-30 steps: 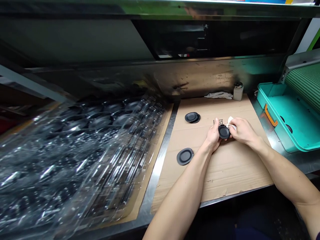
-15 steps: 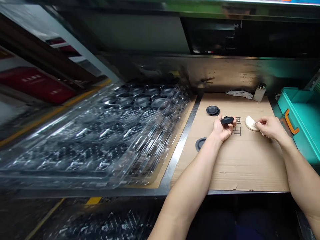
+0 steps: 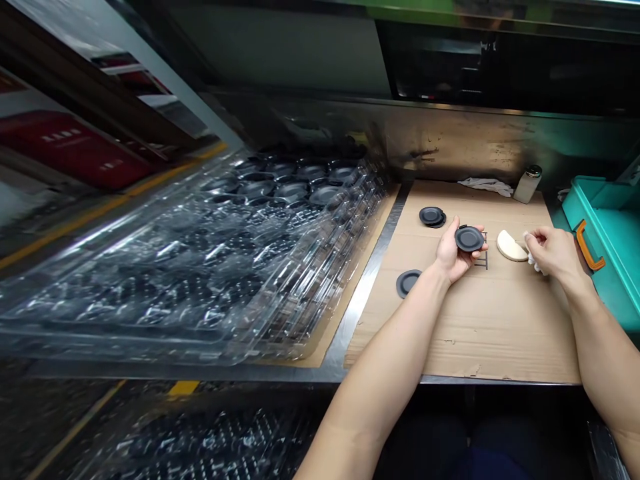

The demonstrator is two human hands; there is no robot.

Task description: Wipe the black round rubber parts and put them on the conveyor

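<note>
Head view: a black round part (image 3: 469, 239) in the left hand (image 3: 454, 257), a white cloth (image 3: 536, 261) in the right (image 3: 554, 252).
The left fingers cradle the part from below, its flat face up, over the cardboard (image 3: 480, 327) on the table (image 3: 345, 333); the right fingers are pinched narrow on the cloth, just beside a cream-coloured pad (image 3: 511, 246). Two more black discs lie on the cardboard — a stacked-looking one (image 3: 431, 216) farther back, a flat one (image 3: 407, 283) by the left forearm. Clear plastic trays (image 3: 210, 260) spread left; a teal bin (image 3: 613, 243) stands right.
</note>
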